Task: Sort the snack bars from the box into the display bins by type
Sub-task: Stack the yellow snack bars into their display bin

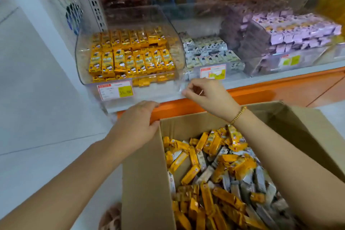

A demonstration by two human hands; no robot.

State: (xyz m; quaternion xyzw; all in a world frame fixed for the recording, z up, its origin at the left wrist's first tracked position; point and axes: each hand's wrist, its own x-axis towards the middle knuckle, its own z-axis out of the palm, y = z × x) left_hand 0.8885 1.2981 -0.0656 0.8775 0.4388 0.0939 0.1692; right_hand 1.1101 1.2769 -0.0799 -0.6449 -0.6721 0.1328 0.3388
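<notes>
I am reaching both arms forward over the cardboard box (145,173), which is standing open below me in front of the shelf (280,84). My left arm is stretching out from the lower left, and my left hand (136,123) is lying palm down at the box's far left corner. Its fingers are bending loosely forward toward the shelf's orange base and its thumb is touching the cardboard corner; it is not wrapping around anything.

My right arm is crossing above the box from the lower right, with a gold bracelet (238,115) on the wrist. My right hand (207,95) is hovering at the shelf's front edge, just below the clear bin (235,73) of white bars (207,52). Its fingers are curling in, with thumb and forefinger drawing together at the left. The motion blur is keeping me from telling whether they are pinching anything.

The snack bars (220,173) are lying jumbled in the box, yellow and silver-grey wrappers mixed together. On the shelf, the left clear bin (82,58) is holding neat rows of yellow bars (130,56), with a price tag (115,90) on its front. Another tag (212,71) is showing on the white-bar bin beside it. Further right, purple packs (298,31) are filling a third bin.
</notes>
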